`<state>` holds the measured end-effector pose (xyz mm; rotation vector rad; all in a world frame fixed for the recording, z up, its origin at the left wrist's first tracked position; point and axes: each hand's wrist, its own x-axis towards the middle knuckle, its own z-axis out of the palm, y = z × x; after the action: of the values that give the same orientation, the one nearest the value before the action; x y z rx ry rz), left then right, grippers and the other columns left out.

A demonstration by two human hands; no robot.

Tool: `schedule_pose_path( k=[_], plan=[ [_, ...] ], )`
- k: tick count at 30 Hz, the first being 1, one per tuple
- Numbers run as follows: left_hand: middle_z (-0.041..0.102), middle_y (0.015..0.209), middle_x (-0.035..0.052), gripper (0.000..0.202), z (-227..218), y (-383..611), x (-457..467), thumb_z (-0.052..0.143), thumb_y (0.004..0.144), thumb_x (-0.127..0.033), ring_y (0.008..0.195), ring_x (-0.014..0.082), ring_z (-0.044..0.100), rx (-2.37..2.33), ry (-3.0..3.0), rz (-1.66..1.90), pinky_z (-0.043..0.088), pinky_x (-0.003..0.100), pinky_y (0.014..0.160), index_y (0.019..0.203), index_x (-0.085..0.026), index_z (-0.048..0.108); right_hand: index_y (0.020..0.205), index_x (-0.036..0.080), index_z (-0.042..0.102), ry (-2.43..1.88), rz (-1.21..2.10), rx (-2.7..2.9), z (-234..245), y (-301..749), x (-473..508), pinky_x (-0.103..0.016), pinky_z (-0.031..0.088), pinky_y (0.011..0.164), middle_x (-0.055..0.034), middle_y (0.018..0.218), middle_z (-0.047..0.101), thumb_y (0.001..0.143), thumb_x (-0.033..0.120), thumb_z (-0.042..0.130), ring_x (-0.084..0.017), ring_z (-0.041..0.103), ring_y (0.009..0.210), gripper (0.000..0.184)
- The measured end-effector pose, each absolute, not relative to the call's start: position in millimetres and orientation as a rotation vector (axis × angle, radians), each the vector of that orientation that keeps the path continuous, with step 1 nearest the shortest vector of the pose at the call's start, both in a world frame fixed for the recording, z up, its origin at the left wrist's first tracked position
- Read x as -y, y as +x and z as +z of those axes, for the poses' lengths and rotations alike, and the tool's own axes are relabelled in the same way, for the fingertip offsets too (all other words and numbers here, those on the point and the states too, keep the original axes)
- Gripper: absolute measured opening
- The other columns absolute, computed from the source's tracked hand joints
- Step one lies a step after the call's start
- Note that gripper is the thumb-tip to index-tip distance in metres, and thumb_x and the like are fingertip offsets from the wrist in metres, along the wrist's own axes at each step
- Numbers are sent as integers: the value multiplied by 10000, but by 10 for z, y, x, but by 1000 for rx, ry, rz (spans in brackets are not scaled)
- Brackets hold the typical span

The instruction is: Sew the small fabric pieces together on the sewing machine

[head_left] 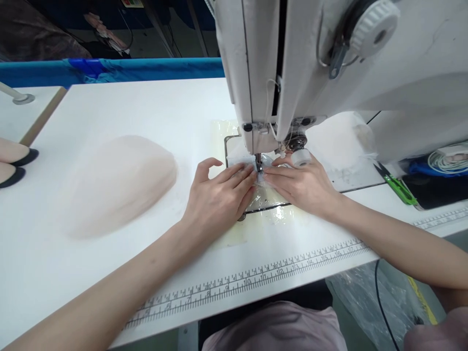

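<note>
Here, I see the left hand (221,194) and right hand (304,184) flat, unclenched, flanking the presser foot (259,165), seemingly to steady pale fabric (241,160). It lies inward of the ruled front edge of the worktop (197,109).

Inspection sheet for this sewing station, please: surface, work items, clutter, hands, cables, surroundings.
Surface: white table, ruler scale along its front edge.
Job's things: sewing machine; small pale piece by the presser foot.
Clutter: green-handled snips at right; a blurred beige shape at left, too unclear to identify.
Left hand: fingers flat on the pale piece.
Right hand: fingers beside the presser foot; grip unclear.
Cables: white coil at right; dark cord below the table edge.
Surroundings: blue cloth behind the table; clear plastic below.
</note>
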<state>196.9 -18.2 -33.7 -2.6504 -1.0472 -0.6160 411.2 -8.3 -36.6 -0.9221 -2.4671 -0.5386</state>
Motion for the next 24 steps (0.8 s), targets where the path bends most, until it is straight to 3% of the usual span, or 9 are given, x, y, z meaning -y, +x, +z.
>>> schedule_pose_path(
  k=[4, 8, 10, 12, 14, 18, 22, 24],
  plan=[
    [682, 1209, 72, 266, -363, 1970, 163, 484, 970, -221, 1096, 233, 653, 1052, -2628, -627, 385, 459, 966, 1202, -172, 604, 886, 216, 733, -925, -574, 2447, -361, 4099, 89, -346, 422, 861, 53, 1000, 754, 933, 126, 517, -158, 610, 854, 238],
    [650, 1250, 136, 388, -351, 1977, 163, 495, 961, -374, 1126, 303, 617, 1102, -2529, -527, 427, 463, 876, 1237, -112, 571, 933, 196, 722, -926, -477, 2443, -364, 4103, 94, -382, 403, 851, 12, 1007, 753, 893, 82, 500, -186, 624, 899, 253],
    [708, 1089, 142, 349, -310, 1975, 185, 507, 949, -399, 1067, 311, 636, 1050, -2491, -511, 420, 470, 899, 1088, -106, 636, 931, 173, 717, -892, -434, 2438, -357, 4111, 108, -385, 400, 849, -9, 995, 751, 863, 60, 475, -196, 629, 915, 276],
    [716, 797, 78, 262, -257, 1966, 209, 529, 940, -350, 814, 246, 682, 962, -2487, -559, 425, 450, 917, 855, -138, 656, 888, 166, 711, -867, -435, 2420, -342, 4113, 133, -375, 398, 844, -11, 924, 753, 841, 34, 437, -194, 635, 905, 308],
    [662, 648, 20, 230, -215, 1953, 219, 540, 929, -270, 612, 180, 636, 906, -2493, -637, 458, 401, 849, 749, -159, 631, 843, 168, 700, -867, -444, 2400, -323, 4101, 166, -358, 393, 838, -6, 866, 748, 831, 3, 410, -175, 639, 867, 335],
    [730, 970, 63, 146, -196, 1922, 184, 522, 920, -181, 875, 220, 681, 925, -2575, -691, 469, 372, 809, 954, -149, 661, 877, 171, 682, -827, -377, 2435, -283, 4060, 237, -318, 384, 812, 1, 932, 743, 841, -1, 403, -137, 631, 835, 331],
    [735, 898, 22, 194, -218, 1896, 138, 479, 953, -208, 756, 187, 672, 1010, -2717, -722, 460, 391, 808, 970, -167, 668, 831, 185, 669, -816, -316, 2468, -262, 4036, 279, -321, 373, 785, 12, 801, 717, 917, 189, 449, -141, 601, 736, 236],
    [730, 961, 32, 221, -234, 1887, 120, 452, 963, -193, 822, 188, 673, 1044, -2771, -770, 462, 385, 817, 986, -167, 671, 776, 188, 659, -856, -343, 2436, -261, 4027, 288, -315, 367, 771, 18, 726, 691, 949, 266, 471, -137, 590, 702, 267]
  ],
)
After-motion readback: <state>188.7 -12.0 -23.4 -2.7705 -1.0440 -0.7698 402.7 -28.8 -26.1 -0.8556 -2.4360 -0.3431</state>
